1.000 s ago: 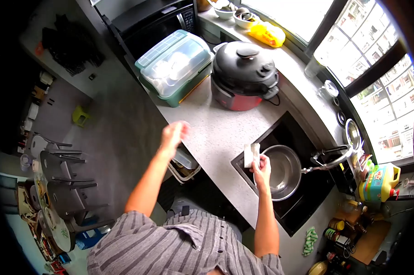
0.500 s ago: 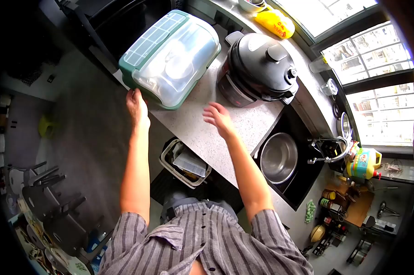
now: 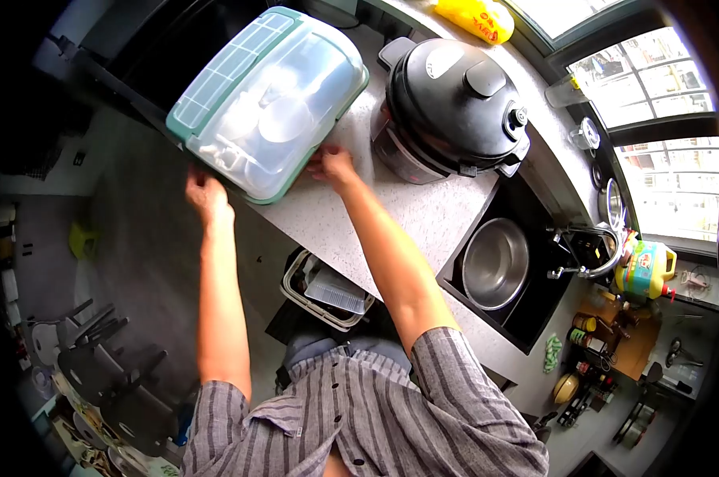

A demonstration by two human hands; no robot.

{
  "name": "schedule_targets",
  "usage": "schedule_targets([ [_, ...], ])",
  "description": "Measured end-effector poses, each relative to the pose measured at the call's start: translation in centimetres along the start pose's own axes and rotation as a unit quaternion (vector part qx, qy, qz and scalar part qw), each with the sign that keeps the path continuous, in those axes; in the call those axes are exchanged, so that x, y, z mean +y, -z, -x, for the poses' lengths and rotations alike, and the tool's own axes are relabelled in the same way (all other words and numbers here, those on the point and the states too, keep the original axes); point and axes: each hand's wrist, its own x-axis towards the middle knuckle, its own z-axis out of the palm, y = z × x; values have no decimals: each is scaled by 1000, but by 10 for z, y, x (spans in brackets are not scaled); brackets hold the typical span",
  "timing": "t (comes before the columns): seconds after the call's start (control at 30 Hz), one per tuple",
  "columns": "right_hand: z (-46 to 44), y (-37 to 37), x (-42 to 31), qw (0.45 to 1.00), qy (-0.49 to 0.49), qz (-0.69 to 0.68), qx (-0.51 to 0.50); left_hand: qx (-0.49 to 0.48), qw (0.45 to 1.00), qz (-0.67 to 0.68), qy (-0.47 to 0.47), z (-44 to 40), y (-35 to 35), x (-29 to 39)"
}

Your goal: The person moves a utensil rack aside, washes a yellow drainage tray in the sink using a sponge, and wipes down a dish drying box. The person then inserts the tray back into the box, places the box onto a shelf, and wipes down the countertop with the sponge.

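The lidded box (image 3: 296,115) is flanked by left hand (image 3: 209,195) and right hand (image 3: 336,165), fingers (image 3: 192,186) bent, grip indeterminable; even support from both sides is advised.

Green-rimmed box (image 3: 272,107), black cooker (image 3: 455,107), striped grey shirt (image 3: 383,405)

Daylight whitens the windows (image 3: 671,181); dark chairs (image 3: 135,412) stand on a dim, apparently grey floor (image 3: 149,246).
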Motion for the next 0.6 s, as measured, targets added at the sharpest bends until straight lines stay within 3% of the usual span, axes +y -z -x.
schedule_targets([
  [0.27,-6,-37,5,993,2,-86,86,-78,996,-20,38,-35,0,49],
  [0.43,-3,-41,1,994,-19,-78,69,-108,993,-2,42,-67,4,35],
  [0.6,22,-25,16,989,-41,-126,66,-76,992,40,91,-71,-4,39],
])
